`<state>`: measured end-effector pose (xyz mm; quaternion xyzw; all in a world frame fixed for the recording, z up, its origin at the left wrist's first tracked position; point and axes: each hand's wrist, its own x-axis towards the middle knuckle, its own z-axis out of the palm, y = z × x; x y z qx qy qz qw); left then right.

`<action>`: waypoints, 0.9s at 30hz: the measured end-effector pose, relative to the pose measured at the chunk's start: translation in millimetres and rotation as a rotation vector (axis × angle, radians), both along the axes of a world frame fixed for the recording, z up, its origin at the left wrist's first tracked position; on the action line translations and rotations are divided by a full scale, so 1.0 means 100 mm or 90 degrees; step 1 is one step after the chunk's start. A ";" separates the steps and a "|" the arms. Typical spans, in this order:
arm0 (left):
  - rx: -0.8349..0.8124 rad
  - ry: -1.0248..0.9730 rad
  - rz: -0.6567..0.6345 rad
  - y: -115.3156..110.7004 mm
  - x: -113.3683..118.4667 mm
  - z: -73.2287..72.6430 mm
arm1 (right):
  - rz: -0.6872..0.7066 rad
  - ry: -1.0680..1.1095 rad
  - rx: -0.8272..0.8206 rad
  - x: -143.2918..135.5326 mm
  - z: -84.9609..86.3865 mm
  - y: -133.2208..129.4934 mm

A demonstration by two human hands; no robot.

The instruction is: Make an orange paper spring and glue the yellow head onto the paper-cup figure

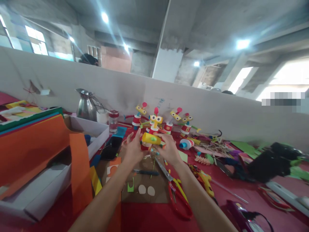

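Forearms enter from bottom edge, both reaching forward over the red table (145,222). Left hand (132,149) has fingers curled around a small paper figure (150,141), thumb and forefinger up against its left side. Right hand (169,149) grips the same figure from the right, fingers narrow, pinching near the yellow roll on top. Figure = yellow tube with a green dot over a red-and-white body, held up above the table, between both hands, just in front of the row of finished figures.

Below the hands: brown cardboard sheet (145,190) with two pale oval cutouts (146,190), a dark pen (146,172), red-handled scissors (177,196) lying open-ish, blades pointing up toward the right hand. Yellow glue gun (205,180) just right of the scissors.

Behind the hands: row of finished figures (164,124), yellow heads with eyes, red bodies, standing near the pale partition wall (217,109). Steel kettle (85,106) and a jar with red lid (113,120) to the left. White box (96,129) at left, orange paper sheets (36,148) draped over it. Black phone (111,147) beside the box. Scraps and sticks scattered right; black object (272,164) far right, blurred, cannot tell what.
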<state>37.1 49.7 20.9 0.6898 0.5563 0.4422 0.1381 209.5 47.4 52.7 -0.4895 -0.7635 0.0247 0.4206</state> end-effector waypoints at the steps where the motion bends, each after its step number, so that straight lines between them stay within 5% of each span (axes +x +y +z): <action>1: -0.009 0.013 0.004 0.04 0.02 0.00 | 0.002 0.023 -0.012 0.00 0.02 0.05; 8: -0.034 0.014 0.047 0.15 0.09 0.00 | 0.023 0.138 -0.115 -0.04 0.10 0.29; 17: 0.012 0.022 0.061 0.15 0.12 -0.01 | 0.065 0.315 -0.179 -0.09 0.04 0.25; 27: 0.061 0.029 0.130 0.15 0.23 -0.13 | 0.134 0.299 -0.184 -0.17 -0.13 0.34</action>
